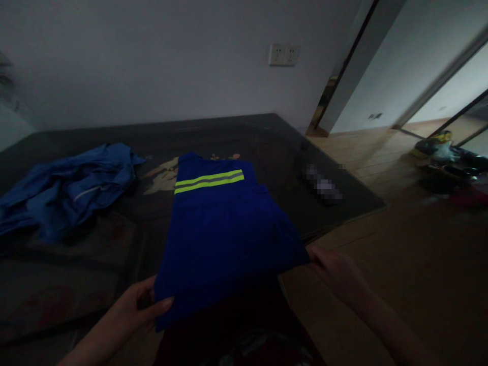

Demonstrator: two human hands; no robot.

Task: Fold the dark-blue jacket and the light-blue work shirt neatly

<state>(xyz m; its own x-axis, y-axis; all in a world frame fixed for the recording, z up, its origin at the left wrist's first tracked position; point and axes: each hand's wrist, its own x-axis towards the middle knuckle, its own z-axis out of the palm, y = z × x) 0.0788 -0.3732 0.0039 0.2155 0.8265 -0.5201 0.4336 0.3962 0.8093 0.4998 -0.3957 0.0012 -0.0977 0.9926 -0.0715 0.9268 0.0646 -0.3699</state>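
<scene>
A dark blue work jacket (224,229) with a yellow-green and grey reflective stripe lies partly folded on the dark table (282,147). Its near edge hangs past the table's front, toward my body. My left hand (143,305) pinches the near left corner, thumb on top of the cloth and fingers mostly beneath it. At the near right corner, my right hand (330,264) grips the fabric, its fingertips partly hidden by the cloth. The cloth is spread between both hands.
A crumpled lighter blue garment (84,183) lies on the table's left side. To the right is a small blurred-out object (324,185). A wall with sockets (284,55) stands behind the table. Bags and other items (450,157) sit on the wooden floor at far right.
</scene>
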